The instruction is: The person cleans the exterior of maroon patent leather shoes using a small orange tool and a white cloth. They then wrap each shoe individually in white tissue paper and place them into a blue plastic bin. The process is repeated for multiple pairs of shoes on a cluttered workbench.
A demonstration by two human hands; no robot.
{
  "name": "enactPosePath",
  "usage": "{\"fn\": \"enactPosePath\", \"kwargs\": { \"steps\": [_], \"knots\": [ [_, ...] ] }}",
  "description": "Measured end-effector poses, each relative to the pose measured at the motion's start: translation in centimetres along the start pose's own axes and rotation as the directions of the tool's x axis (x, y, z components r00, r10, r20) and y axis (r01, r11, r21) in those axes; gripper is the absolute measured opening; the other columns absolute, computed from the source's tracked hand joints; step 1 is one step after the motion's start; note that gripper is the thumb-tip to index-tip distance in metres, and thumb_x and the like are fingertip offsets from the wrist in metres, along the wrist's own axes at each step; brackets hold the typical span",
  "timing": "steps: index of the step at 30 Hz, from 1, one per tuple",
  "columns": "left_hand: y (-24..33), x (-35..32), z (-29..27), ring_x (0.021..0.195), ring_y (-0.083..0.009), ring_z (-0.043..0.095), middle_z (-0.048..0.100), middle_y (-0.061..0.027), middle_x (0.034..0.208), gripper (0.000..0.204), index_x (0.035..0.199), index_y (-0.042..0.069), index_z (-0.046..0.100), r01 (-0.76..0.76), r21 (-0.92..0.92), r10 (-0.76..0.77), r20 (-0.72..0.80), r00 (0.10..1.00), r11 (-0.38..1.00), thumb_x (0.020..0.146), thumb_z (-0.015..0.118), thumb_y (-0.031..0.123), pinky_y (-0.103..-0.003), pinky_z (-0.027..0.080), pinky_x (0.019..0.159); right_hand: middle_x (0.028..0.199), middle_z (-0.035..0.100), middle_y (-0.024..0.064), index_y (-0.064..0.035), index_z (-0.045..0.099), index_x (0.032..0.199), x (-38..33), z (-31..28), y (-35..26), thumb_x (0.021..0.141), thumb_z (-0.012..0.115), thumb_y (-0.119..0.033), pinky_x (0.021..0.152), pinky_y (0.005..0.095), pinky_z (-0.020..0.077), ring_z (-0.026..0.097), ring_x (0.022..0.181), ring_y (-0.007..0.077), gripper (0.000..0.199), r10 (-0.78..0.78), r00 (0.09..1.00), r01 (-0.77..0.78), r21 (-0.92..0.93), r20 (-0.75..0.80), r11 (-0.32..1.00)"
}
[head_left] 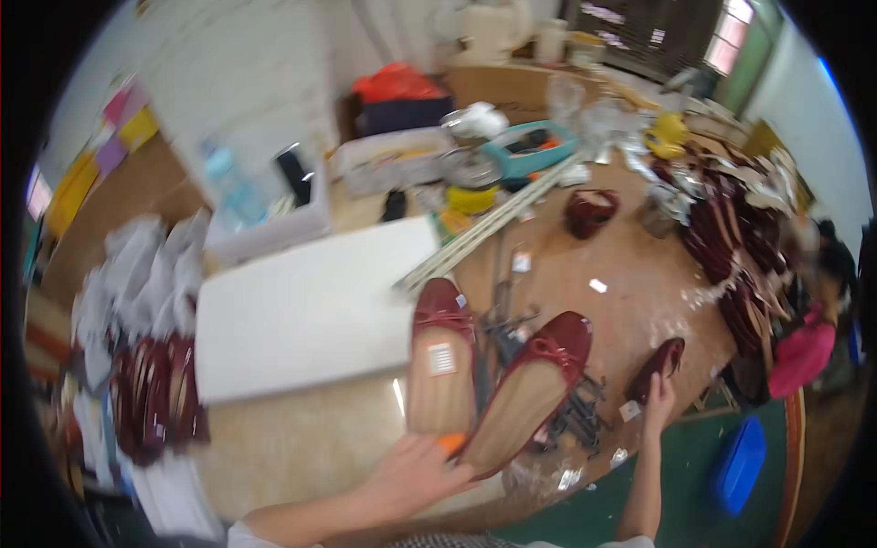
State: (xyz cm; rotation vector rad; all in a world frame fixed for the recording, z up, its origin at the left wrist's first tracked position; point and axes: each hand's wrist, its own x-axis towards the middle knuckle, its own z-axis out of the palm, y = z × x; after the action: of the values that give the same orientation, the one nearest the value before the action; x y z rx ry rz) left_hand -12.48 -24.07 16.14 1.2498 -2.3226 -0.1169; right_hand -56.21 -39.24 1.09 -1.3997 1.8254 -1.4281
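Head view, lower centre: left hand [416, 470] closed round the heel ends of two dark red flats [493, 379], soles up, toes pointing to the upper frame. Both gripped together in one hand, so the tan soles face the camera side by side; a white sticker [441, 358] shows on the left sole. Something orange [451, 442] sits at the fingers, kind unclear.

Lower right: right hand [658, 395] stretched out to the table's far edge, fingers narrowed on the heel of a third red shoe [660, 363] lying there. Whether it is gripped or only touched, cannot tell.

Under the held pair: a tangle of dark metal pieces [557, 411] on the wooden table [630, 301].

Centre left: large white board [311, 310] lying flat, used as a bare work surface. Left edge: more red shoes [155, 397] packed among white paper wraps [137, 265], blurred.

Right edge: long heap of dark red shoes [731, 247] along the table rim. Upper centre: one red shoe [589, 212] alone, a teal tray [530, 151], a bundle of pale strips [493, 224] laid diagonally.

Far right: another person in pink [804, 352], partly cut off; blue bin [740, 461] on the green floor
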Motion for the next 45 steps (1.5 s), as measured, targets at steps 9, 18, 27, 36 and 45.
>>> {"fn": "enactPosePath", "kwargs": {
  "steps": [9, 18, 27, 36, 45],
  "knots": [
    [3.9, -23.3, -0.2, 0.075, -0.0298, 0.056, 0.051, -0.0105, 0.081, 0.028, 0.08, 0.011, 0.058, 0.65, 0.226, -0.67, 0.021, 0.742, 0.726, 0.074, 0.069, 0.036, -0.042, 0.045, 0.066, 0.058, 0.055, 0.0098, -0.0074, 0.058, 0.07, -23.2, 11.2, -21.2, 0.081, 0.065, -0.016, 0.048, 0.0378, 0.0429, 0.056, 0.052, 0.0274, 0.016, -0.554, 0.303, 0.803, 0.105, 0.775, 0.587],
    [-13.7, -14.7, -7.7, 0.132, -0.0396, 0.027, 0.033, -0.0207, 0.142, 0.06, 0.133, 0.024, 0.048, 0.464, 0.532, -0.407, -0.23, 0.884, 0.708, 0.08, 0.059, 0.05, -0.058, 0.024, 0.104, 0.068, 0.058, 0.0084, -0.0079, 0.06, 0.083, -33.0, 14.4, -21.5, 0.082, 0.064, -0.026, 0.051, 0.0377, 0.047, 0.059, 0.058, 0.0268, 0.019, -0.405, 0.081, 0.773, 0.199, 0.911, 0.603],
    [-21.6, -13.1, -2.9, 0.102, -0.0351, 0.05, 0.052, -0.0178, 0.106, 0.035, 0.112, 0.012, 0.058, 0.696, 0.204, -0.596, -0.386, 0.704, 0.689, 0.081, 0.061, 0.03, -0.053, 0.04, 0.085, 0.115, 0.058, 0.0126, -0.004, 0.052, 0.125, -32.1, 11.0, -25.7, 0.08, 0.067, -0.01, 0.065, 0.0293, 0.0528, 0.063, 0.085, 0.017, 0.047, -0.28, 0.539, 0.267, 0.154, 0.794, 0.951],
    [1.7, -17.6, -5.6, 0.11, -0.0312, 0.054, 0.06, -0.0174, 0.111, 0.015, 0.075, 0.005, 0.064, 0.008, -0.445, -0.19, -0.367, 0.911, 0.896, 0.067, 0.066, 0.017, -0.043, 0.035, 0.099, 0.119, 0.058, 0.0109, -0.0039, 0.053, 0.124, -33.7, 14.7, -24.6, 0.087, 0.06, -0.012, 0.082, 0.0303, 0.0507, 0.06, 0.101, 0.0169, 0.039, 0.097, 0.155, -0.922, 0.109, 0.983, 0.373],
    [0.6, -17.7, -1.2, 0.097, -0.0239, 0.058, 0.056, -0.0163, 0.115, 0.036, 0.122, 0.008, 0.05, 0.467, -0.814, -0.899, -0.145, 0.413, 0.346, 0.086, 0.052, 0.01, -0.031, 0.046, 0.082, 0.142, 0.032, 0.0207, -0.0008, 0.037, 0.135, -34.5, 13.1, -29.1, 0.08, 0.066, -0.008, 0.105, 0.0392, 0.0327, 0.036, 0.13, 0.0272, 0.063, -0.48, 0.15, 0.273, 0.43, 0.865, 0.86]
  ]
}}
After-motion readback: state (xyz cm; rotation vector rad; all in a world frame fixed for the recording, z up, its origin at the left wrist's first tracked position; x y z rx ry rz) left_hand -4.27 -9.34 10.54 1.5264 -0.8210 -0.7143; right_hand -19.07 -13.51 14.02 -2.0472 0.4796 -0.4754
